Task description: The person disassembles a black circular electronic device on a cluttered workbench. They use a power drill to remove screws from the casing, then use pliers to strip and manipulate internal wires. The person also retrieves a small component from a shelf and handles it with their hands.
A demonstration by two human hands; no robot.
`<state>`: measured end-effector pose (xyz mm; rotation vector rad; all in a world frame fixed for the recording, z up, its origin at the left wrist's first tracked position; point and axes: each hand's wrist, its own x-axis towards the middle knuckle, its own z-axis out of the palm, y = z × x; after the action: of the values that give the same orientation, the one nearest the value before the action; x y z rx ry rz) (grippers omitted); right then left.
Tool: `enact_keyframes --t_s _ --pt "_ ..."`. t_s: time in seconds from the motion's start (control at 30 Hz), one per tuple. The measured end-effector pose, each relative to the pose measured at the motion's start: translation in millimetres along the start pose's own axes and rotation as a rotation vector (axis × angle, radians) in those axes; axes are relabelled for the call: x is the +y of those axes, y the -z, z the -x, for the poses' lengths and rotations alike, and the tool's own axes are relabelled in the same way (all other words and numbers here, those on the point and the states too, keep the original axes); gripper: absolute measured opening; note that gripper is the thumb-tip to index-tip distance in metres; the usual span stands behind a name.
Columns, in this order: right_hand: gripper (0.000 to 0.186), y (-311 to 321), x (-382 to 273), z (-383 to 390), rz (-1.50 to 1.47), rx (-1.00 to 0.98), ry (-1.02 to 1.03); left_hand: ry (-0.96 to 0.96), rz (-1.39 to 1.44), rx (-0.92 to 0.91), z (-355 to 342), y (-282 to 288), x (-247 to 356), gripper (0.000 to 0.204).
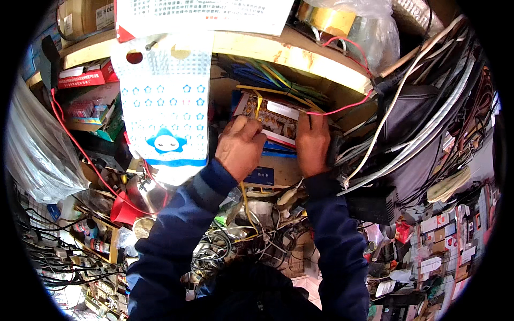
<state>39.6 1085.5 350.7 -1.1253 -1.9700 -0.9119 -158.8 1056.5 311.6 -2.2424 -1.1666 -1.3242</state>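
A shallow cardboard box (273,138) with a red-and-white edge sits in the shelf recess, holding several small brass-coloured parts (282,126). My left hand (241,147) is closed at its left side, fingertips pinched on a yellow cable (258,102) that shows above them and again below my wrist. At the box's right end, my right hand (313,143) grips the edge between thumb and fingers; the fingertips are partly hidden. A white label strip (282,110) lies across the box's far side. Under the box is a blue box (281,150).
A wooden shelf edge (257,47) runs above my hands. A white patterned bag (163,107) hangs at left, beside a red wire (88,155). Thick cables (428,125) crowd the right. Tangled wires (262,219) lie below, and blue and green wires (273,77) lie behind the box.
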Motion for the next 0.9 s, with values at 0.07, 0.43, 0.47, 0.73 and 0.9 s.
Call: enact_keyframes --t_s 0.07,0.43,0.47,0.73,0.9 --pt "0.037 -2.2 -3.6 -1.0 -0.022 -0.071 -0.17 -0.041 -0.062 -0.001 0.1 1.9 2.5 0.008" --pt "0.051 -5.0 -1.5 -26.4 -0.424 0.153 -0.328 -0.058 -0.019 -0.344 -66.7 -40.6 -7.6 0.025" --pt "0.049 -5.9 0.4 -24.7 -0.427 0.148 -0.34 -0.027 -0.092 -0.415 -76.7 -42.4 -3.7 0.02" --pt "0.045 -4.0 3.8 -22.8 -0.469 0.121 -0.352 0.114 -0.086 -0.442 -108.2 -95.6 -0.5 0.032" --pt "0.046 -3.2 7.0 -18.2 -0.453 0.11 -0.357 0.207 -0.064 -0.59 -106.5 -84.9 15.4 0.036"
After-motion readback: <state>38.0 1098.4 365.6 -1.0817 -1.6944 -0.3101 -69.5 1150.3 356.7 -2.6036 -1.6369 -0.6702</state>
